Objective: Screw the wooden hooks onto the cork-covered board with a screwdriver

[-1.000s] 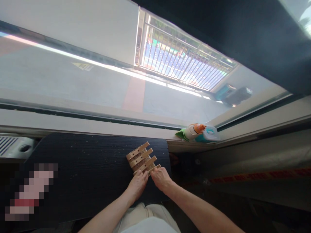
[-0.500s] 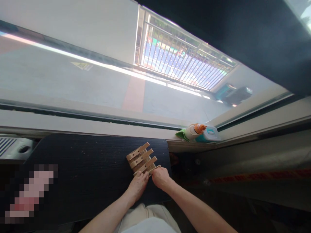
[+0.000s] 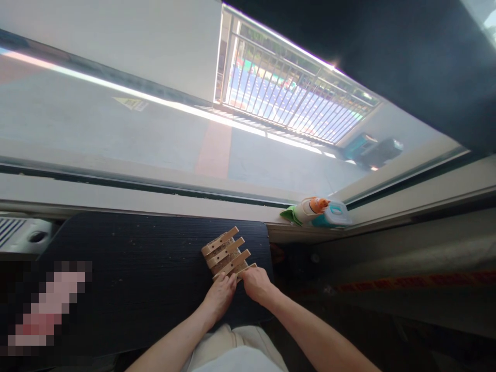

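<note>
On the dark table lies a small wooden piece (image 3: 228, 253), made of several pale slats with small dark holes, set side by side across a rough brown block. The slats' right ends stick out past the block. My left hand (image 3: 221, 295) has its fingers pressed together on the nearest slat, at the block's near edge. Just to the right, my right hand (image 3: 256, 284) is closed around the outer end of that same slat. Both hands nearly touch, and my fingers hide most of this slat.
The dark table (image 3: 155, 274) runs along a white window sill (image 3: 186, 206). A white and orange bottle (image 3: 306, 211) and a teal-and-white box (image 3: 334, 214) stand on the sill at right. A grey appliance (image 3: 25, 236) sits at the far left; a blurred-out patch covers the lower left.
</note>
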`<act>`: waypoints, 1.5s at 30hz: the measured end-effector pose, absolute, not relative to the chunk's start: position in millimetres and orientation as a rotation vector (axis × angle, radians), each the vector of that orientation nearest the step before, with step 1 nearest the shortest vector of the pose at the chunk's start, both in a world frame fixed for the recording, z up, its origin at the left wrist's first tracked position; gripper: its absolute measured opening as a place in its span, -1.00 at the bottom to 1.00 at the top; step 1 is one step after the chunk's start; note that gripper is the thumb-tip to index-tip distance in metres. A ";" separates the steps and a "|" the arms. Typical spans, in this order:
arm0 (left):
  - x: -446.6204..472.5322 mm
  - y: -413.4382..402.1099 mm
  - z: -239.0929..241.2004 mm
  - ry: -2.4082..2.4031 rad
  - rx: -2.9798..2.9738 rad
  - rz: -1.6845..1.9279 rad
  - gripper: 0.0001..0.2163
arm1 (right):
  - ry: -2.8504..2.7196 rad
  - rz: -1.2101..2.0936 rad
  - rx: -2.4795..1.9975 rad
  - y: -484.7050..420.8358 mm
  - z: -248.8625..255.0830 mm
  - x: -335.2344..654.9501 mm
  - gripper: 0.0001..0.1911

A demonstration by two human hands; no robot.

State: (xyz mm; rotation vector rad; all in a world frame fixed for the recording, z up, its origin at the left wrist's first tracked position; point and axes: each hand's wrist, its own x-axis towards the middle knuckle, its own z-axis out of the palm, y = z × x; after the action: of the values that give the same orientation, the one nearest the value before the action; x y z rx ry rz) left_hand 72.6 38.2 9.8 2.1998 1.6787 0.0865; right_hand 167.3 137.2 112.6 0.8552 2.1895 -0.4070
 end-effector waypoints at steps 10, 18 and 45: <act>72.3 39.7 13.4 1.690 2.211 0.080 -0.65 | 2.271 -0.343 0.856 132.7 116.6 169.1 -0.76; 70.7 39.8 16.8 1.688 2.206 0.078 -0.65 | 2.261 -0.369 0.778 127.2 113.8 165.1 -0.69; 72.0 40.9 19.6 1.671 2.150 0.059 -0.62 | 2.281 -0.527 0.907 138.5 115.5 170.7 -0.75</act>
State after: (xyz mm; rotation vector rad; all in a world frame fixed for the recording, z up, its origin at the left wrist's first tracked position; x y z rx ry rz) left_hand 72.0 40.9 19.6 2.1501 1.6707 0.0588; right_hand 170.7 138.5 115.5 0.9074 2.2805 -0.5270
